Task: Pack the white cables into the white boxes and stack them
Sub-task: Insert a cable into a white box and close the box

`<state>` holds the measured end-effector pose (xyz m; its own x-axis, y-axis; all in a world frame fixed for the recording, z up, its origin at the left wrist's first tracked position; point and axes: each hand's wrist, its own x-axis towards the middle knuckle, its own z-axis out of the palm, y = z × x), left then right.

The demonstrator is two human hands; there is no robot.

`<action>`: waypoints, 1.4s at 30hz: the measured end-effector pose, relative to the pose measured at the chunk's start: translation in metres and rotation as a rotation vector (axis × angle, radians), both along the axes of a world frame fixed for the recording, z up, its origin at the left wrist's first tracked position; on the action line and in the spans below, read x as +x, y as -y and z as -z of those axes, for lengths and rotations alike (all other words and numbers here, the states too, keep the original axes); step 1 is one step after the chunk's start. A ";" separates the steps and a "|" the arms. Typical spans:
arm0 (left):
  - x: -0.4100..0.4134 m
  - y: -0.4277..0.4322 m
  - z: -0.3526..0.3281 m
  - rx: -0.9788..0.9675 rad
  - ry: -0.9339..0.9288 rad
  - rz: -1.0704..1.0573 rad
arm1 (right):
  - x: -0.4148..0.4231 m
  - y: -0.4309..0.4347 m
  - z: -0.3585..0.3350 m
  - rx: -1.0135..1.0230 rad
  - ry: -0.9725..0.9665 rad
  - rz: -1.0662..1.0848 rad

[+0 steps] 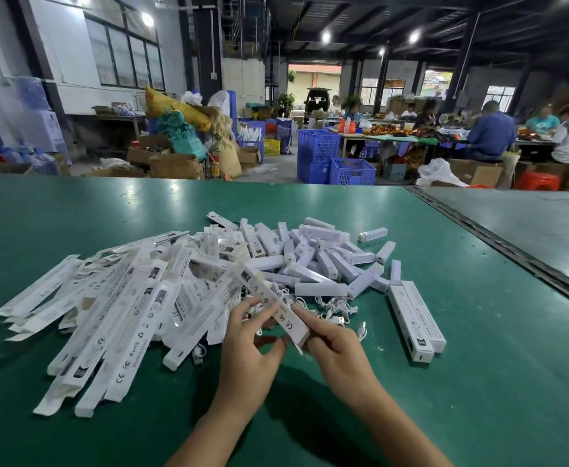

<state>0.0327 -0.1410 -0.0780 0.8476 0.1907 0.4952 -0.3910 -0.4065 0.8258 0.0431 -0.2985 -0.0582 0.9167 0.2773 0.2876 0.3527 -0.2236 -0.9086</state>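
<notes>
A long white box [276, 306] is held between both hands above the green table [478, 382], tilted with its near end toward me. My left hand [252, 345] grips its left side with fingers and thumb. My right hand [333, 348] holds its near end. Loose white cables [333, 308] lie just behind my hands. Flat white boxes [107, 308] are heaped on the left. Two closed boxes [416, 320] lie side by side to the right.
A pile of small white blocks [320, 261] sits beyond the cables. A seam [498, 237] runs along the table's right side. Past the far edge are blue crates [330, 156], cardboard boxes and people seated at tables.
</notes>
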 end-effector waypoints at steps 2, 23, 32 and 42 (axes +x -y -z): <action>-0.001 0.002 -0.002 -0.032 -0.045 0.079 | 0.001 0.001 0.001 0.007 -0.003 0.004; -0.007 0.002 -0.007 -0.267 -0.123 0.336 | 0.002 0.005 0.004 0.137 0.044 0.070; -0.006 0.001 -0.007 -0.197 -0.069 0.236 | 0.002 0.003 0.008 -0.023 0.267 0.166; -0.004 0.002 -0.007 -0.245 -0.035 0.229 | 0.002 0.013 0.001 -0.320 0.395 -0.011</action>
